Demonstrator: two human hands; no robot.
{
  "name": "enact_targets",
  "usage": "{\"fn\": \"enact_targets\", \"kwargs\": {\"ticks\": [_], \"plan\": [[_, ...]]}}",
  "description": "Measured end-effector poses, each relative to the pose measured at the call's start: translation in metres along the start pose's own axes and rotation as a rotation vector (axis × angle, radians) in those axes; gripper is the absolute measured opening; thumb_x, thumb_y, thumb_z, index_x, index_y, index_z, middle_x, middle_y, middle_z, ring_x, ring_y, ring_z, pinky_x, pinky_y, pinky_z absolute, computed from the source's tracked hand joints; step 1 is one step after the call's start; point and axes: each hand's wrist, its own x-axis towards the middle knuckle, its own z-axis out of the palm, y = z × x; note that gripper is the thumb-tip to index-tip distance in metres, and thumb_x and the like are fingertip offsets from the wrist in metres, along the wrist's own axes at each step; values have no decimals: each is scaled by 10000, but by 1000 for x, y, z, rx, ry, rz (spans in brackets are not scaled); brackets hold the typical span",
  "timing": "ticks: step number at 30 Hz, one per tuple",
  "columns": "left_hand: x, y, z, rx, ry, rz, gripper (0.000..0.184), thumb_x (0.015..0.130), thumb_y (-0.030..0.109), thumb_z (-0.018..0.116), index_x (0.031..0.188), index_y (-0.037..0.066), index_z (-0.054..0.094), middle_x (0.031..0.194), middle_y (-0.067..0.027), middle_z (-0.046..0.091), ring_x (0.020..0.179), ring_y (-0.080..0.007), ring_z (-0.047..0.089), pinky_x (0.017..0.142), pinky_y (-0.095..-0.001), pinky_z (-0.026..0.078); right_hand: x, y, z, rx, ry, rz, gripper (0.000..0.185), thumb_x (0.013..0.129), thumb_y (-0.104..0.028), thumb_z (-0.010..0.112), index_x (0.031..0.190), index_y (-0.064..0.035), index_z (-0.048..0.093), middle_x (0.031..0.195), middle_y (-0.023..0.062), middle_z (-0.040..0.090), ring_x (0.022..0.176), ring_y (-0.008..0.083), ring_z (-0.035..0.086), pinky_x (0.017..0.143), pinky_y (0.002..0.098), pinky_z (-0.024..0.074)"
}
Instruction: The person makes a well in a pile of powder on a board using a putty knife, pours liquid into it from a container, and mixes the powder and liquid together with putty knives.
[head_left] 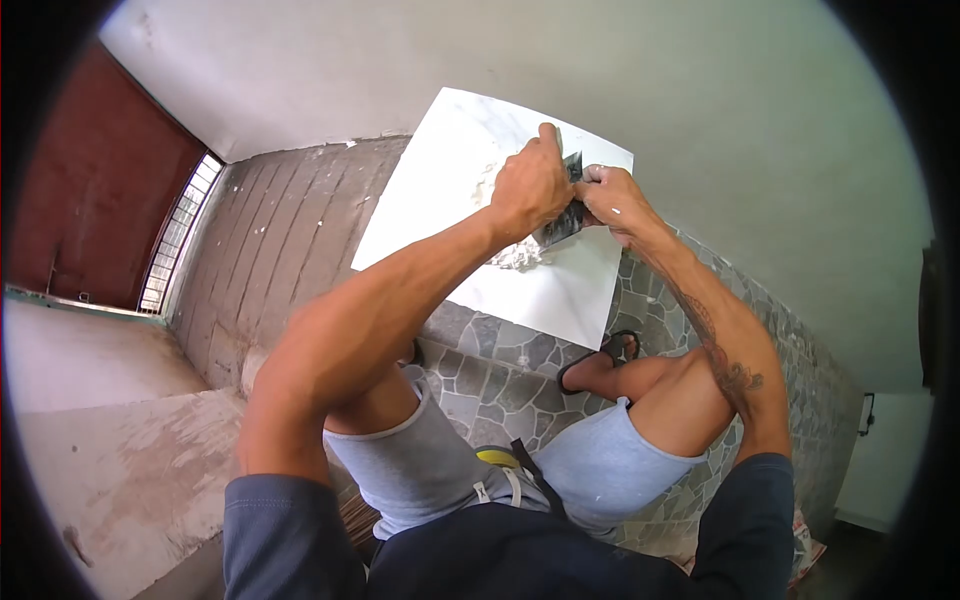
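Note:
A white marbled tile or board lies before me, with a crumbly white paste-like heap on its middle. Over it, my left hand is closed on a flat dark scraper, whose shiny blade tilts above the heap. My right hand is pinched at the scraper's right edge, close beside the left. White smears mark the right fingers and wrist. The left palm hides part of the scraper, so how its handle is gripped does not show.
A pale wall rises right behind the board. Below are grey stone-pattern flooring and brown planks or tiles. A red door stands at left, above a low plastered ledge. My sandalled foot is near the board's front corner.

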Motion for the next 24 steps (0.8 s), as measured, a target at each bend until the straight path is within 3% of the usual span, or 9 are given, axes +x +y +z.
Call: {"fn": "enact_targets", "kwargs": {"ticks": [3,6,7,10,13,16,19,24], "plan": [[4,-8,1,38,8,-10,315,879,91,512,1127,-78,417,936,-338,649,913,-507,638,836,-555,496,-8,-5,-6,56,-22,-55,195,900,-77,607,1008,77,661,810,84,651,688,155,628,591,323,540],[9,-17,-2,54,14,-40,307,887,92,498,1132,-77,422,938,-341,649,920,-509,634,851,-563,483,-12,-13,-25,102,-7,-52,110,933,-95,603,915,7,638,791,30,608,669,120,599,617,312,538],[10,-21,-5,45,15,-40,306,891,93,491,1135,-78,423,937,-344,649,917,-510,634,851,-565,481,-8,-13,-34,143,19,-34,234,880,-70,621,1062,73,657,856,73,675,699,129,634,607,328,546],[10,-23,-21,33,9,-64,314,901,102,477,1143,-88,412,936,-350,643,910,-513,634,849,-563,485,16,3,-71,-88,106,-44,291,859,-63,624,1103,94,648,865,102,682,723,147,645,610,327,536],[10,-23,-41,9,21,-108,334,898,108,479,1149,-100,406,927,-358,643,913,-520,633,857,-553,492,80,60,-111,-70,168,17,347,832,-55,613,1136,109,640,899,136,686,741,188,651,606,351,519],[10,-33,-52,-16,103,-107,358,914,141,491,1160,-105,406,928,-368,642,910,-521,636,850,-556,490,120,72,-130,-361,101,110,366,872,-81,607,1194,89,642,1049,185,692,862,223,678,676,379,547],[15,-45,-66,-84,160,-108,361,934,181,498,1148,-98,416,957,-375,637,936,-524,631,861,-546,483,156,78,-119,-428,173,66,422,843,-79,630,1222,107,627,1091,217,686,932,255,670,750,378,537],[20,-59,-84,-170,244,-94,337,937,189,502,1117,-88,437,983,-369,636,953,-526,624,863,-536,480,179,62,-79,-387,38,-32,497,851,-99,656,1289,121,572,1216,221,652,1085,262,625,905,355,492]]}}
